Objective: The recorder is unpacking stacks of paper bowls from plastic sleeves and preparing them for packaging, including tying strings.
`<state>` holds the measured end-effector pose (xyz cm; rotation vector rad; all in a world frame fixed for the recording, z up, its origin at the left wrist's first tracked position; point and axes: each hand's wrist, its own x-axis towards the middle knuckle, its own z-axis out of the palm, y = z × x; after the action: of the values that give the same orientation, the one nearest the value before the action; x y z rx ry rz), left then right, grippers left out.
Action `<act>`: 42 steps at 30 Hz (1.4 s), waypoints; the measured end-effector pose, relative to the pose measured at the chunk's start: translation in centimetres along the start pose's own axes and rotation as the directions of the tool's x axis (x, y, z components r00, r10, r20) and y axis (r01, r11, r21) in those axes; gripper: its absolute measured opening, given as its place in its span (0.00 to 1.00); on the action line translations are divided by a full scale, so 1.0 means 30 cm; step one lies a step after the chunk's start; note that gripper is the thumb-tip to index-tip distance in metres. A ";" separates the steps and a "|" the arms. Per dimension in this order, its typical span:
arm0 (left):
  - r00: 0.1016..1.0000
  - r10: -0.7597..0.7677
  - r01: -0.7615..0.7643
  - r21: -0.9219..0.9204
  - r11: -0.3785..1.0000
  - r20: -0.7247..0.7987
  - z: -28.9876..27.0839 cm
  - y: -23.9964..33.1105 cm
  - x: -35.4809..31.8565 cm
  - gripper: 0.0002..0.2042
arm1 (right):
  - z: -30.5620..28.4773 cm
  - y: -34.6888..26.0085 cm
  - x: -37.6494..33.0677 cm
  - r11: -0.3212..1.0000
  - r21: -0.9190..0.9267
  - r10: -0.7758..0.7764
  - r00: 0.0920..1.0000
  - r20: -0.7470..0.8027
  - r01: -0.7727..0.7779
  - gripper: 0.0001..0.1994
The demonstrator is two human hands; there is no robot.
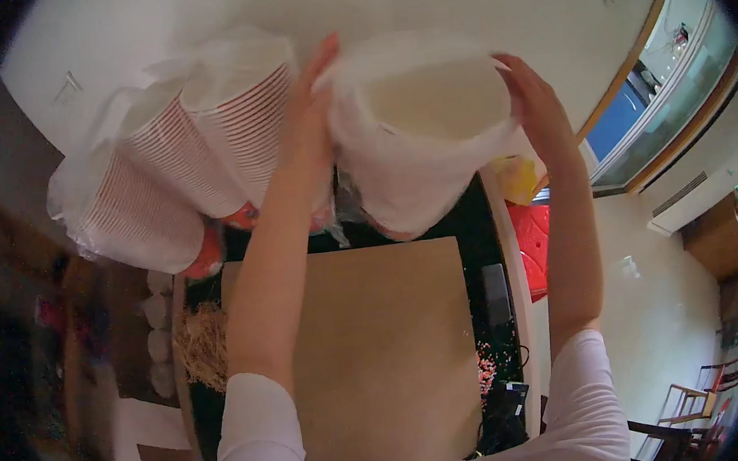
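Both arms reach forward over the table. Between my hands stands a tall white stack of paper tubs (437, 104) inside a thin, clear plastic bag (425, 170). My left hand (315, 96) is closed on the bag's left side, near the top. Opposite it, my right hand (532, 101) grips the bag at the right of the wide upper rim, with fingers curled over the edge. To the left, several more bagged tub stacks (239, 119) lean side by side, their rims showing red lines.
A brown board (382, 342) lies on the dark green tabletop (468, 223). Left of it is shredded straw-like filler (203, 343); at right are a grey flat device (496, 294) and small pink beads (486, 369). A red seat (534, 248) stands beyond the right edge.
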<state>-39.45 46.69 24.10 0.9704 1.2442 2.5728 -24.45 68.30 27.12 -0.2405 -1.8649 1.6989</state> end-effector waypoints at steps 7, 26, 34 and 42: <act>0.856 -0.505 0.487 -0.157 0.859 -0.109 -0.102 -0.201 0.131 0.14 | 0.036 0.108 0.179 0.958 0.206 0.183 0.978 0.102 -0.201 0.22; 0.722 -0.424 0.677 0.432 0.596 -0.547 -0.658 -0.751 -0.466 0.13 | -0.014 1.041 -0.207 0.696 0.280 0.681 0.732 0.035 -0.661 0.08; 0.435 -0.625 0.790 -0.059 0.610 -0.648 -0.553 -0.853 -0.519 0.11 | -0.170 0.582 0.007 0.907 -0.416 -0.142 0.973 -0.179 0.056 0.16; 0.454 -0.810 0.769 -0.295 0.566 -0.372 -0.498 -0.880 -0.511 0.06 | 0.060 0.020 0.048 0.879 -0.425 -0.180 0.976 0.127 0.217 0.24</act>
<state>-40.52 48.43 -9.83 -0.3228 1.2323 2.0367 -26.73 67.61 27.00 -0.1478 -2.2369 1.1531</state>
